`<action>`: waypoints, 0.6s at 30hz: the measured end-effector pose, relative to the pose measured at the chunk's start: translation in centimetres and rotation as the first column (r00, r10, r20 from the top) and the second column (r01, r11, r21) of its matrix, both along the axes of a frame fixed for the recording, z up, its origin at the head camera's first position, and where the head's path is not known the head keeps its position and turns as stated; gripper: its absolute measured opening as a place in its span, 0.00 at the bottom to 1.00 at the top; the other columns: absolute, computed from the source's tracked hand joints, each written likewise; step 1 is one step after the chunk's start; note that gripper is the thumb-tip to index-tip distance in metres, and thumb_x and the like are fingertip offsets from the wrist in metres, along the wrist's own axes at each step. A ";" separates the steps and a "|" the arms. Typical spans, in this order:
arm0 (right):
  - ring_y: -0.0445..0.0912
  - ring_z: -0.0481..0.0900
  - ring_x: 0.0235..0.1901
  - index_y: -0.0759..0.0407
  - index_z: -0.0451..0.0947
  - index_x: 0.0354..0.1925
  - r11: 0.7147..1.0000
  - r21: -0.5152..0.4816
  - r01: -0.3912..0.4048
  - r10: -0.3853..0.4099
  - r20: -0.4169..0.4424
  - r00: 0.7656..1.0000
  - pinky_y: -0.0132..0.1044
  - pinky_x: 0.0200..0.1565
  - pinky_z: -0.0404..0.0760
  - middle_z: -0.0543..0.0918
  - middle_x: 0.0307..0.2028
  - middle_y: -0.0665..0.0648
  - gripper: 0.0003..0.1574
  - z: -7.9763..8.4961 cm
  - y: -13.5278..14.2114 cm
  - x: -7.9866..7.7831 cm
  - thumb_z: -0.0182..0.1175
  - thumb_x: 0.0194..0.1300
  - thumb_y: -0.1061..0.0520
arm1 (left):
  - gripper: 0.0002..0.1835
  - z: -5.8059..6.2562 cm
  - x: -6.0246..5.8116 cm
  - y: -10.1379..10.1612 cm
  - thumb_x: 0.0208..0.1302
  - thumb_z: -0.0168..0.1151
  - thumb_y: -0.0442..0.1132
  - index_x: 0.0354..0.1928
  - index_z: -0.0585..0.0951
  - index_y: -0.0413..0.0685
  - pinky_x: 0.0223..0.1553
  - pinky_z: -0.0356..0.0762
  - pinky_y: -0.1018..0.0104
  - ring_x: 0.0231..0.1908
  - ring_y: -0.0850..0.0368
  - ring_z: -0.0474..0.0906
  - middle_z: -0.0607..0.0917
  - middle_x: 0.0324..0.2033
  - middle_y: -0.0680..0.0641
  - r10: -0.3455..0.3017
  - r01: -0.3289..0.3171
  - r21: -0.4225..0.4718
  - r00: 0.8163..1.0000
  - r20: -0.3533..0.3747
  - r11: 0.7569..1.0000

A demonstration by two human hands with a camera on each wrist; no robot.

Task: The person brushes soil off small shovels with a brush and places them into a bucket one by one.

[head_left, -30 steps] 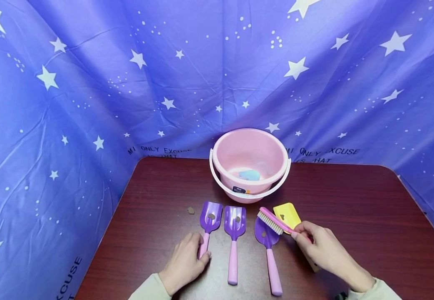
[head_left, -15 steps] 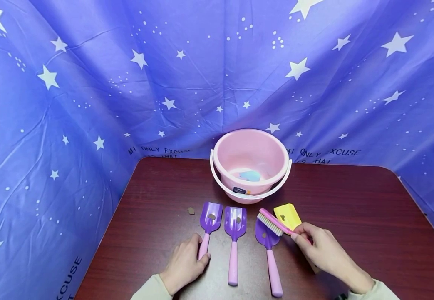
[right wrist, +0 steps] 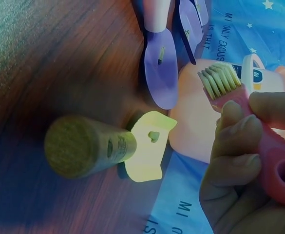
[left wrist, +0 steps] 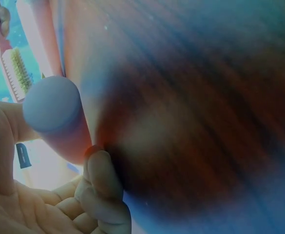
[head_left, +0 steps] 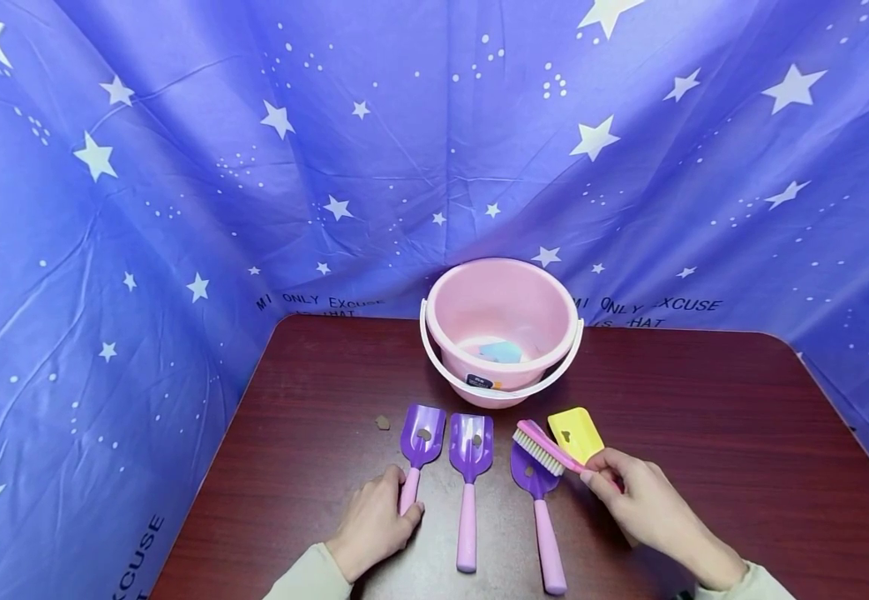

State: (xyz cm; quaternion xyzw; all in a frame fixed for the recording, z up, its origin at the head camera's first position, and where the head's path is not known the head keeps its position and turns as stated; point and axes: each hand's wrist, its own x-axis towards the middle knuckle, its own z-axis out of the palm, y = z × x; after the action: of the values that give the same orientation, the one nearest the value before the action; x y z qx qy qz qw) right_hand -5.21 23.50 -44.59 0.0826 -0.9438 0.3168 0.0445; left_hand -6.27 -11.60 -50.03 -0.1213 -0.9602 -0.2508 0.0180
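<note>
My left hand (head_left: 376, 518) grips the pink handle of the leftmost purple shovel (head_left: 422, 440); the handle's rounded end shows between thumb and fingers in the left wrist view. My right hand (head_left: 647, 504) holds a pink brush (head_left: 546, 446) by its handle, the pale bristles slanting over the blade of the rightmost purple shovel (head_left: 546, 542). Between these lies another purple shovel (head_left: 467, 517). A yellow shovel (head_left: 575, 429) lies partly hidden under my right hand; the right wrist view shows its wooden handle (right wrist: 91, 146). A small brown speck of dirt marks each blade.
Behind the shovels stands a pink bucket (head_left: 509, 308) with a white handle and a light blue thing (head_left: 500, 352) inside. Left of the shovels, a small brown piece (head_left: 382, 422) lies on the dark wooden table (head_left: 741, 400). A blue star-patterned cloth (head_left: 374, 150) hangs behind.
The brush head has shifted slightly down toward me over the rightmost purple shovel's blade. The left hand still grips its shovel, and the bucket and shovels stay put.
</note>
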 end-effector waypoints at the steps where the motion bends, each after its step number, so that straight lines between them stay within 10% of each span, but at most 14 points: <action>1: 0.33 0.61 0.14 0.50 0.78 0.30 1.000 -0.004 -0.002 0.002 0.003 1.000 0.29 0.17 0.61 0.65 0.15 0.38 0.05 0.0 0.0 0.0 0.63 0.62 0.54 | 0.16 0.0 0.0 0.0 0.49 0.69 0.46 0.35 0.74 0.47 0.23 0.68 0.59 0.21 0.53 0.75 0.76 0.20 0.53 0.001 -0.001 0.001 1.000 0.001 1.000; 18: 0.33 0.60 0.14 0.48 0.78 0.29 1.000 -0.017 -0.012 0.012 0.015 1.000 0.28 0.17 0.60 0.64 0.15 0.38 0.05 -0.3 -0.2 0.0 0.62 0.63 0.54 | 0.09 0.0 -0.2 0.2 0.45 0.63 0.42 0.27 0.74 0.50 0.21 0.66 0.60 0.18 0.54 0.73 0.74 0.17 0.54 0.051 -0.051 0.008 0.999 0.004 0.999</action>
State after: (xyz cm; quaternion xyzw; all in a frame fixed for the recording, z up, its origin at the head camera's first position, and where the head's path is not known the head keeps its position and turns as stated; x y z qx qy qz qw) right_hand -5.20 23.29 -44.84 0.0854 -0.9409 0.3257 0.0362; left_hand -6.51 -11.36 -50.03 -0.0965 -0.9621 -0.2541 0.0232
